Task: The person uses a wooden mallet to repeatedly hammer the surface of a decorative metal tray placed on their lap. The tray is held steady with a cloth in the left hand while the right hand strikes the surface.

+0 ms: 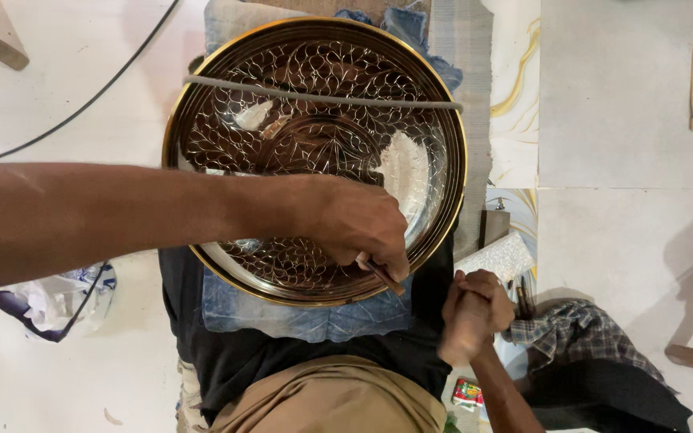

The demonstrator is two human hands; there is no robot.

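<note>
A large round gold-rimmed metal tray (314, 96) engraved with a leaf pattern is laid on blue cloth at the scene's centre, a thin dark engraving tool (384, 275) is pinched against its near right edge by the left hand (358, 224), and the right hand (475, 309) is clenched shut just right of it, around what cannot be told.

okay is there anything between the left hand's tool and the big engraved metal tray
Nothing visible. The left hand holds a thin tool whose tip seems to rest directly on the engraved tray near its lower rim. The right hand is off the tray, beside it.
</note>
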